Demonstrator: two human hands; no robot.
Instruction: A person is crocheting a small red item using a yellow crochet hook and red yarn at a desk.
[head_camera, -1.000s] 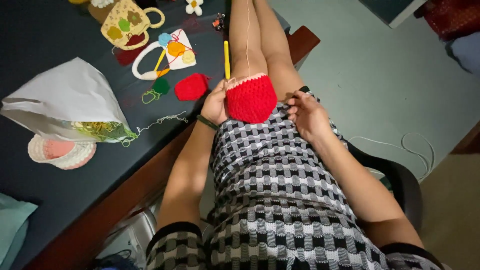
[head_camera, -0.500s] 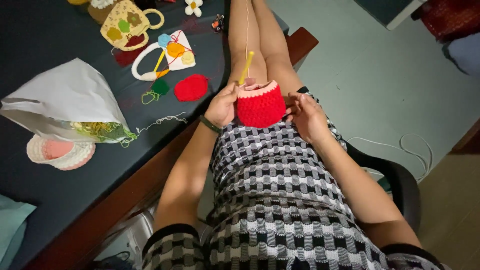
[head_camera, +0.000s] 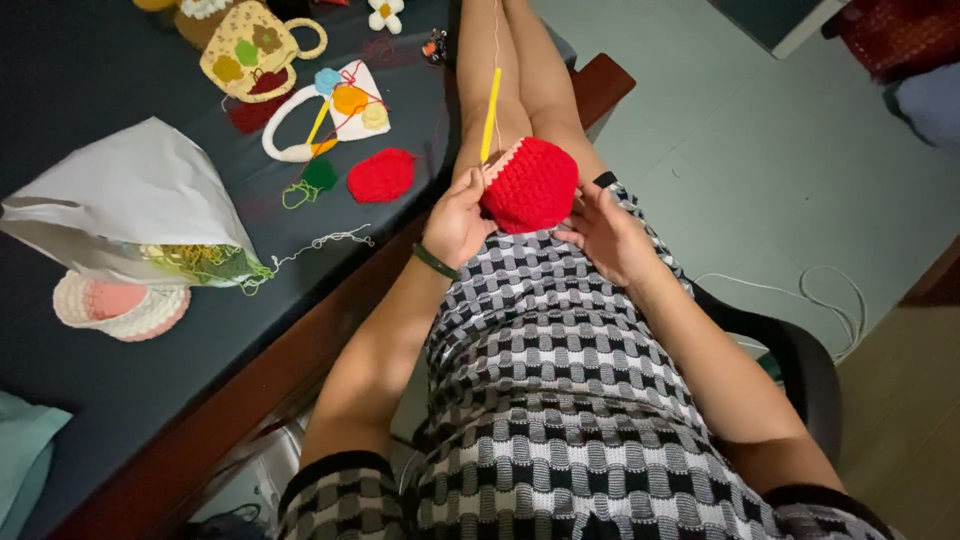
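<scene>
- Lap, near: left hand pinches the yellow crochet hook and the rim of the red crocheted cup; right hand cups its far side, fingers closed on it.
- Cup body looks formed; a pale rim row seems only begun.
- Table, left: white paper bag lying flat, unlabelled side up, yarn spilling out.
- Farther: red round piece, yellow crocheted mug.
</scene>
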